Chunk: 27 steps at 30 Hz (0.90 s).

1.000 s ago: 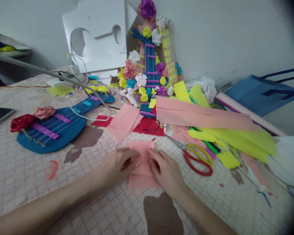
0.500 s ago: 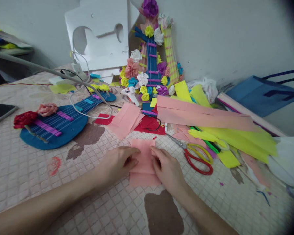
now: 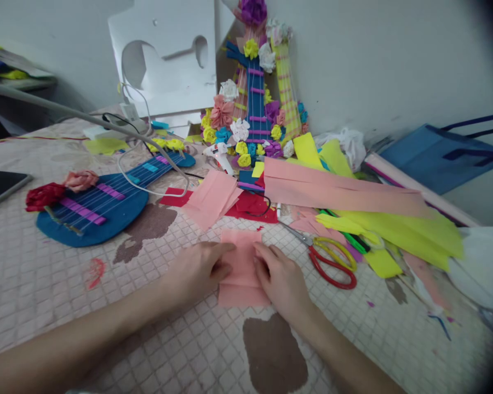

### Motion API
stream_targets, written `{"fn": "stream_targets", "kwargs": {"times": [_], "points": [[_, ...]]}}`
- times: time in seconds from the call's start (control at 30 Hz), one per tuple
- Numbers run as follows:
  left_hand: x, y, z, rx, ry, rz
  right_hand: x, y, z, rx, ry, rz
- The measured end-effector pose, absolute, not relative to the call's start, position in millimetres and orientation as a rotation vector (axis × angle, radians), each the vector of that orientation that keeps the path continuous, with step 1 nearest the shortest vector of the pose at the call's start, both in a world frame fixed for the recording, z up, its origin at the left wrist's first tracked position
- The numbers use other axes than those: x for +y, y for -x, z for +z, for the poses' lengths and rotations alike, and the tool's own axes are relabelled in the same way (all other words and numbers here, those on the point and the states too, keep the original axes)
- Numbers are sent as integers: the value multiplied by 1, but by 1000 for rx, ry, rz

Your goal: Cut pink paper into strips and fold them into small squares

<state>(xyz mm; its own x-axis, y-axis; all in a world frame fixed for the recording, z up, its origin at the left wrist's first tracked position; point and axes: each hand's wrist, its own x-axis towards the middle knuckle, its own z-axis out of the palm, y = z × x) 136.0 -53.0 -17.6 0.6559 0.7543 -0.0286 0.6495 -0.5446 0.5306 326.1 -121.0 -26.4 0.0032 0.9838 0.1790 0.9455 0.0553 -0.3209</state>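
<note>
A pink crepe paper sheet (image 3: 243, 262) lies flat on the tabletop in front of me, with a crease or layer edge across its lower part. My left hand (image 3: 201, 268) has its curled thumb and forefinger on the sheet's left edge. On the right edge, my right hand (image 3: 281, 273) grips in much the same way, fingers bent inward. Just beyond the sheet is a loose stack of pink paper pieces (image 3: 213, 198), partly over red paper (image 3: 252, 204). Scissors (image 3: 332, 268) with red and yellow handles rest to the right of my right hand.
A blue paper-covered stringed instrument (image 3: 107, 205) with paper roses lies at the left, near a phone (image 3: 2, 186). A white glue gun (image 3: 221, 156) and flower-covered instruments (image 3: 257, 104) stand at the back. Long pink (image 3: 337, 189) and yellow paper (image 3: 411, 232) strips cover the right side.
Both hands keep their hold on the pink sheet with hardly any movement. The whole view has shifted slightly.
</note>
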Motion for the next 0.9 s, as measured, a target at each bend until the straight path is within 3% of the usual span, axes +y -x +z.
{"fn": "stream_targets", "kwargs": {"times": [0.33,0.5,0.67,0.9], "points": [[-52,-136,-12,1106,-2457,184,-124,-328,-24,-2015,1934,30],[-52,-137,-7,1098,-2477,169,-121,-329,-13,-2079,1673,-153],[-53,-136,-10,1093,-2502,184,-113,-332,-18,-2426,1600,103],[-52,-135,-9,1096,-2480,184,-111,-342,-23,-2367,1744,239]]}}
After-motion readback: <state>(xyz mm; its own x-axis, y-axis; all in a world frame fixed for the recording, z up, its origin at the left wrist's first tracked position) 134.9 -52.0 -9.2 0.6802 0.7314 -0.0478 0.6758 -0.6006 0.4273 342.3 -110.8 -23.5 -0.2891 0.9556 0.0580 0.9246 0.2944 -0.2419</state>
